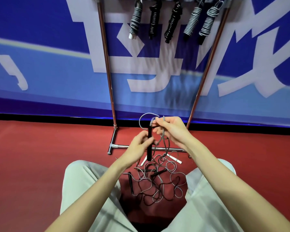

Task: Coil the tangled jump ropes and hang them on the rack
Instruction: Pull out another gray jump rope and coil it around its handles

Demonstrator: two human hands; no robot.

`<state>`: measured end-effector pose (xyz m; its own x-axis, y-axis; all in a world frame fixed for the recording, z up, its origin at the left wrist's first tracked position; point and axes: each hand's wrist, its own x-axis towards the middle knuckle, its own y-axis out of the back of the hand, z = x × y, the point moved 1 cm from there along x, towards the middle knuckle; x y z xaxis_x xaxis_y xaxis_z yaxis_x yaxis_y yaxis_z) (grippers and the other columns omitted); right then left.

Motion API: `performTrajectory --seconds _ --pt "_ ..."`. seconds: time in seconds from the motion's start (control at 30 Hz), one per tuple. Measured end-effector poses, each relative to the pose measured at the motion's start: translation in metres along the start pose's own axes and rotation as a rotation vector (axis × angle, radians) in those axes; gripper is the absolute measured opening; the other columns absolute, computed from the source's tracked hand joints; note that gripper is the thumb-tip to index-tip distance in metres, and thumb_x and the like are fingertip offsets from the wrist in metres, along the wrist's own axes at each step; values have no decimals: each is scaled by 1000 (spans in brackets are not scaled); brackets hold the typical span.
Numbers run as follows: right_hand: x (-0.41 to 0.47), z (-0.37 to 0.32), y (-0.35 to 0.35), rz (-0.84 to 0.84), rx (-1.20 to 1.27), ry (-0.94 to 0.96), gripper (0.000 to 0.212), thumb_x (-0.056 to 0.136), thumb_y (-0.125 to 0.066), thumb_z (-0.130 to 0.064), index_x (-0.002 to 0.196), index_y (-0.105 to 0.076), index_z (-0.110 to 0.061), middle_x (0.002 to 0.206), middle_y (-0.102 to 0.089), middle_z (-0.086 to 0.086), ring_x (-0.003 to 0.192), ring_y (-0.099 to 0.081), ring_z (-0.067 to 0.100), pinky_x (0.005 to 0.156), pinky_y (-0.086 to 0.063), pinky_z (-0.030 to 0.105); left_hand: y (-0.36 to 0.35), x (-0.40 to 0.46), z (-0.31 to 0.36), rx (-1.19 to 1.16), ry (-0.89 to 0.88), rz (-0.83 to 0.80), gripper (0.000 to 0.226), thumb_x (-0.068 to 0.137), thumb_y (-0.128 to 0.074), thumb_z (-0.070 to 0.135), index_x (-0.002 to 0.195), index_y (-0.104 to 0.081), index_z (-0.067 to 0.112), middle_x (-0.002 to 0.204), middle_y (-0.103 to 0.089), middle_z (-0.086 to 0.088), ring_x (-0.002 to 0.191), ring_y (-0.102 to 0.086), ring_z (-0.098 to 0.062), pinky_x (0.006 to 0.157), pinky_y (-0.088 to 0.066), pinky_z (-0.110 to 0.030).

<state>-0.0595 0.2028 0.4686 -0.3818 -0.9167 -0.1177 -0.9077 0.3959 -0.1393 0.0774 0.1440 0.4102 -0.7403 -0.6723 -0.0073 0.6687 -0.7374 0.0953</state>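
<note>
we sit on the red floor (40,164) with our knees apart, the tangled jump ropes (156,180) heaped between them, black and white handles mixed into the loops. our left hand (137,144) curls its fingers round a black handle (149,144), held upright above the pile. our right hand (171,129) pinches the grey rope (145,118) where it arcs off the handle's far end, with more strands trailing down to the heap. just beyond, the rack (107,64) stands against a blue banner (40,64), its base bar near the pile. five coiled ropes (172,22) hang in a row from its top.
</note>
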Motion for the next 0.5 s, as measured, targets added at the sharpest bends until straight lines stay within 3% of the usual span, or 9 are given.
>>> performTrajectory --seconds 0.1,0.2,0.3,0.37,0.43,0.5 --pt "6 -11 4 104 -107 -35 37 104 -41 -15 75 -59 1 65 -58 13 41 -58 10 45 -46 17 0 5 -2 -218 76 225 21 104 -38 7 84 -44 11 71 -57 -8 57 -59 -10 64 -50 -25" --pt "14 -22 7 122 152 -93 39 105 -37 -18 69 -48 -6 57 -38 5 33 -37 8 35 -24 15 3 8 0 -307 148 326 25 104 -36 10 82 -47 8 72 -57 -11 60 -58 -19 52 -51 -20" --pt "21 -30 8 76 489 -177 36 104 -34 -18 70 -40 -11 54 -31 -1 35 -28 7 34 -17 16 4 5 3 -357 146 197 22 92 -59 22 74 -66 9 87 -64 -19 85 -62 -28 78 -51 -26" --pt "26 -35 7 69 611 -181 35 104 -33 -17 71 -40 -11 53 -31 -1 36 -30 8 34 -20 16 4 -2 8 -281 108 46 21 77 -74 24 73 -59 10 98 -67 -17 96 -65 -23 90 -49 -28" --pt "30 -42 3 86 667 -157 35 104 -32 -16 71 -41 -11 55 -32 1 37 -35 9 35 -24 16 2 -5 8 -154 85 0 35 80 -75 7 74 -41 12 99 -73 -15 95 -70 -19 86 -53 -24" --pt "35 -48 4 117 673 -101 35 104 -33 -15 72 -45 -8 58 -38 4 44 -45 13 37 -34 17 2 -7 9 -130 59 40 45 83 -69 -6 71 -32 15 87 -74 -15 84 -72 -23 79 -57 -30"
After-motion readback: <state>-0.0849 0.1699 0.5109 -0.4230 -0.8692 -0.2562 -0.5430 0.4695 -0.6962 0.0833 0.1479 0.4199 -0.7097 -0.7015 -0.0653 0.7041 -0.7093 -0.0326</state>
